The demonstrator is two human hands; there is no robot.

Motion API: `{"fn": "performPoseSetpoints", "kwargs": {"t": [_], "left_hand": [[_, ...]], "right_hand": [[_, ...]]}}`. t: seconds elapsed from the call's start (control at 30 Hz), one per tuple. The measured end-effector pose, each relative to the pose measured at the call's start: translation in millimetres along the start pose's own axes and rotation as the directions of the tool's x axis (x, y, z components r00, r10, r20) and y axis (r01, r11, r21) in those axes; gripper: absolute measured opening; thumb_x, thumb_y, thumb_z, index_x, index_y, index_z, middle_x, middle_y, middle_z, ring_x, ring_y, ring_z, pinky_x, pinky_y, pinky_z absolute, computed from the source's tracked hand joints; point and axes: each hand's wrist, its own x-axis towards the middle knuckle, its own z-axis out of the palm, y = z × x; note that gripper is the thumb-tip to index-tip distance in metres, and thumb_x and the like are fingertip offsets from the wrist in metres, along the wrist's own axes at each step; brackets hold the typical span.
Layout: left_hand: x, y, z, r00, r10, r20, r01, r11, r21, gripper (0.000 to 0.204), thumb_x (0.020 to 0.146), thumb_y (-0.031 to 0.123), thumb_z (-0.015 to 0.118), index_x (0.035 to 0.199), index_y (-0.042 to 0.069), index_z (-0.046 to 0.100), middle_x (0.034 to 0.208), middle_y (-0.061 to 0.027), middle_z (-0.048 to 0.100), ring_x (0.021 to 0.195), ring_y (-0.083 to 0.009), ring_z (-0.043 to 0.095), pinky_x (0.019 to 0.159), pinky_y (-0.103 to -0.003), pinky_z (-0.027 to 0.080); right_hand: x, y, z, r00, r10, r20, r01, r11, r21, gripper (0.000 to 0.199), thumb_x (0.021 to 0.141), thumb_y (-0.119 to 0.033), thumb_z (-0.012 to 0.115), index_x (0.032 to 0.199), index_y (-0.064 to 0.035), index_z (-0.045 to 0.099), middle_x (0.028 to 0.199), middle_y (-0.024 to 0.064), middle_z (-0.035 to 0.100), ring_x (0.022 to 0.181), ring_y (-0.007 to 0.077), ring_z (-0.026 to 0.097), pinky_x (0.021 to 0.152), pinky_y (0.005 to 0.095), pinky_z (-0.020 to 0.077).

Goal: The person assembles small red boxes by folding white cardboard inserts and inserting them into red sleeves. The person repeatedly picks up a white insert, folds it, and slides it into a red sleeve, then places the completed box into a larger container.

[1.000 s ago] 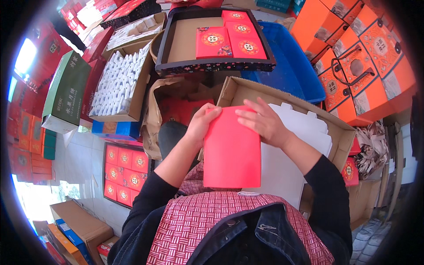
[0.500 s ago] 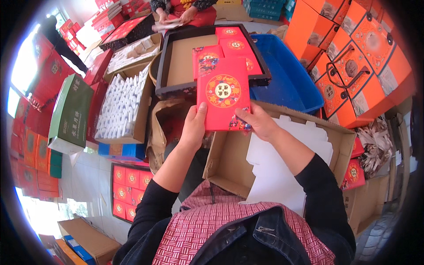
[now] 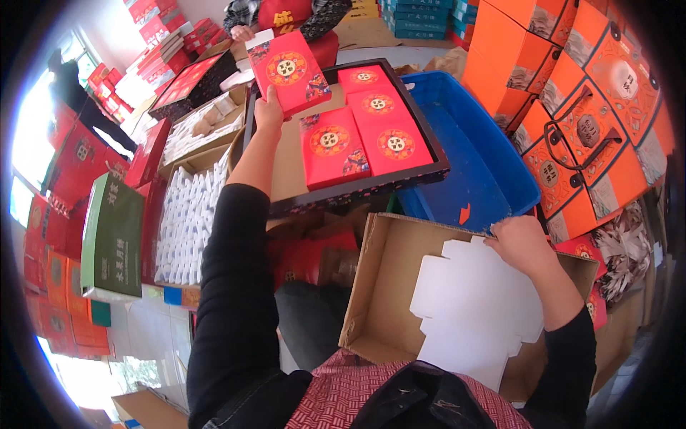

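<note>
My left hand (image 3: 269, 116) is closed on the lower edge of a flat red box (image 3: 289, 69) with a round gold emblem, held tilted above the tray's left side. A pale strip shows at that box's upper left. Several similar red boxes (image 3: 396, 143) lie in a dark-rimmed tray (image 3: 321, 199). At the right, my right hand (image 3: 524, 245) has its fingers bent at the far edge of an open brown carton (image 3: 379, 264), pinching the top edge of a flat white card blank (image 3: 471, 300) that lies in the carton.
A blue plastic bin (image 3: 468, 171) stands right of the tray. Orange gift boxes (image 3: 586, 132) are stacked at the right. On the left are a carton of small white packets (image 3: 193, 222) and a green box (image 3: 111, 236). Across the tray sits a co-worker in a red apron (image 3: 286, 14).
My left hand has carried a red box up and left over the tray. My right hand has left the boxes and moved right to the white card blank.
</note>
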Motion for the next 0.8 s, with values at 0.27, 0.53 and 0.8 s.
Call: {"fn": "performPoseSetpoints", "kwargs": {"t": [0.27, 0.53, 0.8], "left_hand": [[64, -86, 32, 0.997, -0.008, 0.08, 0.008, 1.0, 0.004, 0.048, 0.097, 0.034, 0.048, 0.124, -0.005, 0.05, 0.109, -0.0166, 0.063, 0.094, -0.0202, 0.061, 0.08, -0.035, 0.047], [29, -57, 47, 0.917, -0.148, 0.371, 0.218, 0.964, -0.152, 0.066, 0.094, 0.016, 0.047, 0.151, 0.016, 0.013, 0.136, -0.0114, 0.046, 0.113, -0.0201, 0.054, 0.093, -0.038, 0.046], [37, -80, 47, 0.936, -0.199, 0.29, 0.104, 0.945, 0.312, 0.066, 0.094, 0.038, 0.043, 0.15, 0.017, 0.015, 0.141, -0.0154, 0.041, 0.117, -0.0281, 0.053, 0.093, -0.045, 0.046]], "right_hand": [[-5, -1, 8, 0.998, -0.01, -0.054, 0.009, 1.0, -0.005, 0.023, 0.077, -0.024, 0.069, 0.077, -0.0022, 0.061, 0.069, 0.0116, 0.061, 0.069, 0.0283, 0.063, 0.062, 0.0392, 0.0503], [-2, 1, 6, 0.992, -0.071, -0.101, 0.067, 0.997, -0.04, 0.005, 0.069, -0.007, 0.058, 0.068, -0.0023, 0.059, 0.067, 0.0111, 0.059, 0.063, 0.0252, 0.062, 0.057, 0.0363, 0.0504], [4, -2, 6, 0.99, -0.088, -0.113, 0.084, 0.996, -0.041, 0.005, 0.069, -0.007, 0.058, 0.069, -0.0027, 0.059, 0.068, 0.0116, 0.06, 0.065, 0.0256, 0.063, 0.059, 0.0365, 0.0505]]}}
